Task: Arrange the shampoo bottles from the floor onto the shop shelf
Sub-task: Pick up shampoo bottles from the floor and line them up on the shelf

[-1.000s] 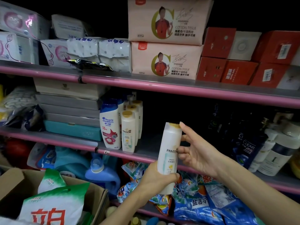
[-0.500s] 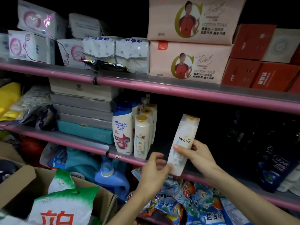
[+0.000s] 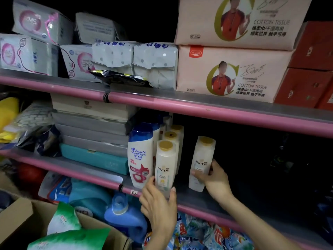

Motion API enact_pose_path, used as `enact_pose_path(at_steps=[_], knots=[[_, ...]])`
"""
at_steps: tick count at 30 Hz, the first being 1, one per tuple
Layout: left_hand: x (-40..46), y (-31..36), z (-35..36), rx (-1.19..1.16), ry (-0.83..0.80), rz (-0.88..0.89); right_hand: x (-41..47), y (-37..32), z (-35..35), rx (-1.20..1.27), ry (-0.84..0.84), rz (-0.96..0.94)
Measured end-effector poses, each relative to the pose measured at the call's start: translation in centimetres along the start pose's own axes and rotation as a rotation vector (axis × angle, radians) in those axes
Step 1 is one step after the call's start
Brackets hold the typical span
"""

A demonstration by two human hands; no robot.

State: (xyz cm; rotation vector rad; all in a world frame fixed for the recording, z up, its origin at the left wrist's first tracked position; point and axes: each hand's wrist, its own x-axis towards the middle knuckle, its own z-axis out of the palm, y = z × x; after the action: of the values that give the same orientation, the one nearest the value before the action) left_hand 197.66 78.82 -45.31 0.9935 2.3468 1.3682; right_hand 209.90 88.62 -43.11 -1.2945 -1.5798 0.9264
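Right of centre in the frame, on the middle shelf (image 3: 212, 204), a white shampoo bottle (image 3: 201, 163) with a gold cap is now stood upright, where half a second ago it was carried tilted above the pink shelf edge. It is held low on its body by the right hand (image 3: 214, 179), whose fingers are curled round its right side and whose thumb is laid across the label. The bottle's base appears to be resting on the shelf, though the dim light makes the contact hard to confirm.

At lower centre, the left hand (image 3: 158, 201), which a moment earlier was beside the carried bottle, has been moved across to the front bottle (image 3: 165, 163) of the row already shelved. That bottle is gripped near its base between thumb and fingers.

A clear gap is left between the two held bottles. Behind the front bottle more gold-capped bottles (image 3: 173, 136) are lined up, and just to its left a blue-capped bottle (image 3: 140, 156) is stood against stacked flat boxes (image 3: 91, 123).

From this, the placing of this bottle is judged nearly done; what seems to remain is closing the gap and squaring the row before both hands are released. At lower left a cardboard box (image 3: 16, 219) holding a green and white bag (image 3: 66, 239) is seen; no further shampoo on the floor can be made out.
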Motion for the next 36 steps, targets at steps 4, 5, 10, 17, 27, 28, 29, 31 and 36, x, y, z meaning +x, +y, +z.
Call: enact_pose_path(at_steps=[4,5,10,17,27,28,29,31,36], knots=[[0.4,0.5,1.1,0.036,0.033,-0.099,-0.1,2.5,0.9,-0.037,-0.027,0.053],[0.5,0.5,1.4,0.050,0.038,-0.110,0.0,3.0,1.1,-0.041,-0.026,0.056],[0.8,-0.1,1.9,0.140,0.034,-0.086,2.2,3.0,1.5,-0.096,-0.039,0.026],[0.8,-0.7,2.5,0.128,0.081,-0.061,6.1,2.9,2.6,-0.104,-0.092,0.033],[0.8,-1.2,3.0,0.067,0.123,-0.074,9.5,2.1,5.9,-0.054,-0.199,0.056],[0.8,-1.1,3.0,0.060,0.127,-0.079,9.7,2.1,6.3,-0.068,-0.207,0.050],[0.8,-1.0,3.0,0.046,0.136,-0.081,9.8,2.2,6.5,-0.078,-0.217,0.042],[0.7,-0.9,3.0,0.018,0.152,-0.082,10.0,2.5,6.9,-0.085,-0.234,0.033],[0.6,-1.0,3.0,0.018,0.148,-0.085,10.4,2.7,7.0,-0.118,-0.256,0.030]])
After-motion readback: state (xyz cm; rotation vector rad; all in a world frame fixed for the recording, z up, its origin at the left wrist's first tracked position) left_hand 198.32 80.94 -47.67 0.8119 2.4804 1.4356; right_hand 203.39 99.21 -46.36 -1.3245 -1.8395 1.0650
